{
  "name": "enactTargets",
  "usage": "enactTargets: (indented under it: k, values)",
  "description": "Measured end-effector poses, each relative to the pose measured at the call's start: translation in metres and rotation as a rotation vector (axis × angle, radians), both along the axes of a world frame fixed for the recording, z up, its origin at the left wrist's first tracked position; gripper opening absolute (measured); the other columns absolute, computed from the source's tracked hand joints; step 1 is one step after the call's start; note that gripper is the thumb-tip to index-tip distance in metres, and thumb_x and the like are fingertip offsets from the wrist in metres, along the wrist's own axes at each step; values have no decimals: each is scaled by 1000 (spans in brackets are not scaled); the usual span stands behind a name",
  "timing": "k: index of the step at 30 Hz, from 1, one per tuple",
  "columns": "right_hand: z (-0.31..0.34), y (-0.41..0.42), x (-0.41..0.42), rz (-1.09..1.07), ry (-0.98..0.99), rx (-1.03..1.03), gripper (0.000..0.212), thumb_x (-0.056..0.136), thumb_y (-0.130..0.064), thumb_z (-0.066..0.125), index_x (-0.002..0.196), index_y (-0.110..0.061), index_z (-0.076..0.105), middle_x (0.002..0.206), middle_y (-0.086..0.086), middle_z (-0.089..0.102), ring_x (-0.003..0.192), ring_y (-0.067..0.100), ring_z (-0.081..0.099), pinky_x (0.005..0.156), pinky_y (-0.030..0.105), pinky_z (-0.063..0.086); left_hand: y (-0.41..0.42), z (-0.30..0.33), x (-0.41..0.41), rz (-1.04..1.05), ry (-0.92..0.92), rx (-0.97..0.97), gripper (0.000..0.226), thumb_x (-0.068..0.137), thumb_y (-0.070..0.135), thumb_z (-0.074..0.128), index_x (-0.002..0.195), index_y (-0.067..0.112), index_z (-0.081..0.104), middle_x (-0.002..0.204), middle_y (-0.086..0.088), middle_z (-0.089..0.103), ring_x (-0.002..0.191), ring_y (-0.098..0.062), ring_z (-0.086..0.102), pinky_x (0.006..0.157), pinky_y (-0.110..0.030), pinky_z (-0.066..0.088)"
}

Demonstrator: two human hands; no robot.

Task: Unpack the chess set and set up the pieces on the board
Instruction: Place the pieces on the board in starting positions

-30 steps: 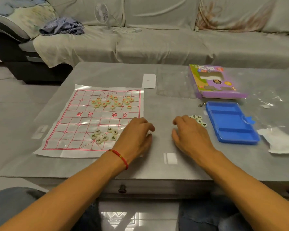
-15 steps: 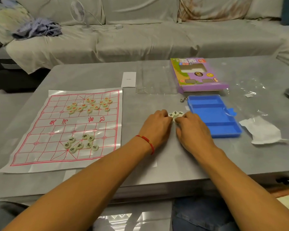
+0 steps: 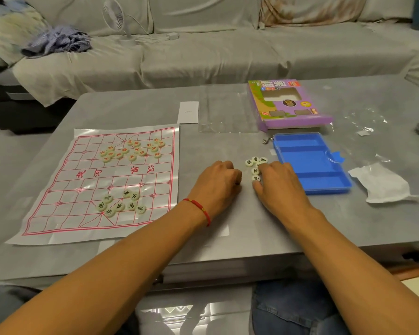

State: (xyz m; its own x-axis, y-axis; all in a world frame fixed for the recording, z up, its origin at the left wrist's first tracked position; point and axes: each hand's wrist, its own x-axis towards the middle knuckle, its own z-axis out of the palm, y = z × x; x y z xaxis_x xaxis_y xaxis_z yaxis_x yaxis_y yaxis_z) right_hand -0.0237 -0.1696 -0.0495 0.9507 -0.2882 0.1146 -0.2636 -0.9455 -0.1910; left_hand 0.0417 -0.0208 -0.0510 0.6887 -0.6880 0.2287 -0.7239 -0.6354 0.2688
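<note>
Both hands on the grey worktop, btwn the paper board and the blue tray. Left hand is curled into a loose fist, knuckles up; can't tell if it's got a piece inside (fingers tucked under, hidden). Right hand lies palm down w/ fingers bent over a small cluster of loose pieces, touching the nearest ones; no clear grasp visible. That cluster sits just left of the tray, which shows bare compartments. On the board: red-marked pieces bunched in the far half, dark-marked pieces bunched in the near half, not on their points yet. Purple box behind the tray, white card past the board's far corner, crumpled white wrapper to the right.
</note>
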Motion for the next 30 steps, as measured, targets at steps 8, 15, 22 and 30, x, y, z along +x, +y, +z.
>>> enactTargets:
  k: [8, 15, 22, 30]
  values:
    - [-2, 8, 3, 97, -69, 54, 40, 96, -32, 59, 133, -15, 55, 123, 8, 54, 109, 26, 52, 89, 37, 48, 16, 3, -4, 35, 23, 1, 16, 92, 25, 61, 100, 16, 71, 103, -6, 63, 92, -23, 58, 80, -37, 54]
    - [-5, 15, 0, 145, -125, 69, 25, 94, -26, 64, 116, -14, 62, 114, 4, 56, 101, 21, 55, 85, 31, 45, 24, 6, -3, 52, 91, -2, 20, 92, 28, 61, 109, 16, 64, 106, -5, 60, 95, -21, 56, 84, -28, 51]
    - [1, 14, -5, 134, -100, 206, 22, 90, -26, 69, 110, -20, 62, 106, -1, 59, 93, 16, 59, 83, 33, 52, 24, 6, 1, 31, 121, 7, 36, 92, 27, 63, 127, 21, 59, 118, -5, 50, 101, -21, 54, 85, -21, 44]
    - [-3, 23, -5, 66, -56, 162, 16, 94, -23, 64, 110, -19, 67, 109, 5, 58, 99, 21, 57, 82, 27, 44, 32, -2, -2, -3, 70, -16, 26, 93, 21, 61, 118, 18, 67, 111, -7, 63, 100, -23, 55, 87, -29, 51]
